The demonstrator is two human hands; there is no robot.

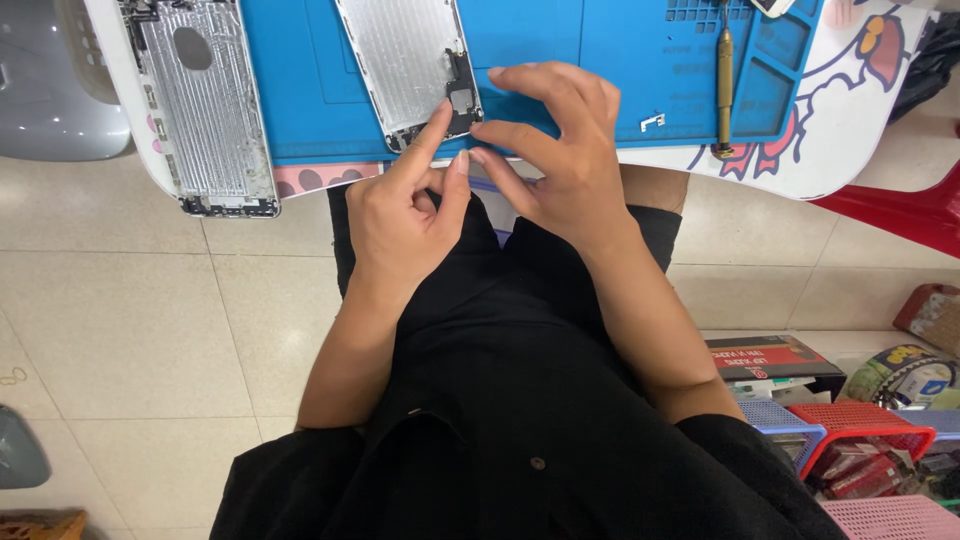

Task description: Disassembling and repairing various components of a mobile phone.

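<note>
A silver phone back housing (410, 60) lies on a blue work mat (560, 60), its lower end at the mat's near edge. My left hand (405, 215) points its index finger onto the housing's lower corner, thumb raised beside it. My right hand (555, 150) hovers just to the right with its fingers spread, fingertips close to the left thumb. Whether a tiny part is pinched between the fingers cannot be told. A second silver housing (205, 105) lies at the left, overhanging the white table (840, 140).
A brass-coloured screwdriver (724, 85) and a small metal bracket (652, 122) rest on the mat's right side. A grey chair (50, 90) is at the far left and a red stool (900, 210) at the right. Plastic baskets (860, 440) and boxes stand on the tiled floor, lower right.
</note>
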